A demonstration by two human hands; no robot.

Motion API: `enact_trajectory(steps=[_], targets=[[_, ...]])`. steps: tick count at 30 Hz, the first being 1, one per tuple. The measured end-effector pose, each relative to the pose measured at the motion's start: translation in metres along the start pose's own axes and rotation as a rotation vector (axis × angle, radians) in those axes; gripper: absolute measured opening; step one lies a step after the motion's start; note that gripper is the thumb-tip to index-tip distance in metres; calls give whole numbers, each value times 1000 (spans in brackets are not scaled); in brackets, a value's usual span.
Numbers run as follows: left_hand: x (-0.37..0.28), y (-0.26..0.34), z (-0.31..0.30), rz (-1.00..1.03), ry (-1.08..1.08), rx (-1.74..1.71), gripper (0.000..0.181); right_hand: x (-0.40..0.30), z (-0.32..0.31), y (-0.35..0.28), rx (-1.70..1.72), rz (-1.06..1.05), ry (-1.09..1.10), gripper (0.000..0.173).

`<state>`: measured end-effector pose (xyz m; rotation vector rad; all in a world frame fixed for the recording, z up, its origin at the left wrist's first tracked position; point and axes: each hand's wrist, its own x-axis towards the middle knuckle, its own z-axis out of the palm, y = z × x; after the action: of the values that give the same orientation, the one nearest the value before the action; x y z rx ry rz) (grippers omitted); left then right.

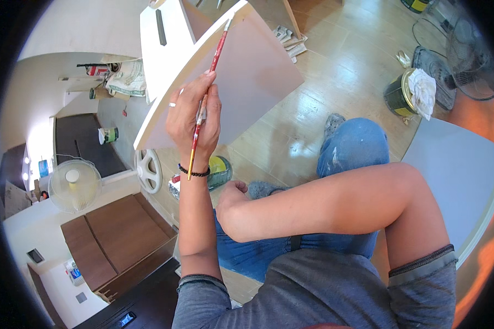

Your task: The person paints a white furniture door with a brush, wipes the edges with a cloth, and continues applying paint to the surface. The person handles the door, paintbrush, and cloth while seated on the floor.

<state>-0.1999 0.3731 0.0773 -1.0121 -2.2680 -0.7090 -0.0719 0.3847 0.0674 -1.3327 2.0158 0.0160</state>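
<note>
In my left hand [195, 117] is a thin paintbrush [219, 49] with a red handle, pinched between thumb and fingers. Its bristles meet the upper corner of a pale board [255, 82], near the curved white edge. White spots mark the fingers, and a black beaded bracelet [194, 172] circles the wrist. My right forearm crosses over my lap, and my right hand [232, 209] is by my left thigh with its fingers curled. Most of that palm is hidden. A green and yellow paint can [219, 172] stands on the floor just beyond it.
Behind the board stands another white panel [164, 37]. A paint can [400, 94] with a white rag [422, 92] sits at right, near a floor fan [465, 61]. Close to my right side lies a pale curved panel [448, 164]. Another fan [74, 185] and brown cabinet [123, 238] are at left.
</note>
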Motion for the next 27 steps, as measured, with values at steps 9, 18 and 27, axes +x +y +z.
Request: enact_trajectory(steps=[9,18,27], targets=[[20,2,19,9,-26,-25,25,-14,-4,4,-6,7,21,44],[20,6,10,7,-3,-30,25,2,0,2,6,42,29,43],[26,5,19,-10,-32,-28,23,0,-2,3,32,43,19,42]])
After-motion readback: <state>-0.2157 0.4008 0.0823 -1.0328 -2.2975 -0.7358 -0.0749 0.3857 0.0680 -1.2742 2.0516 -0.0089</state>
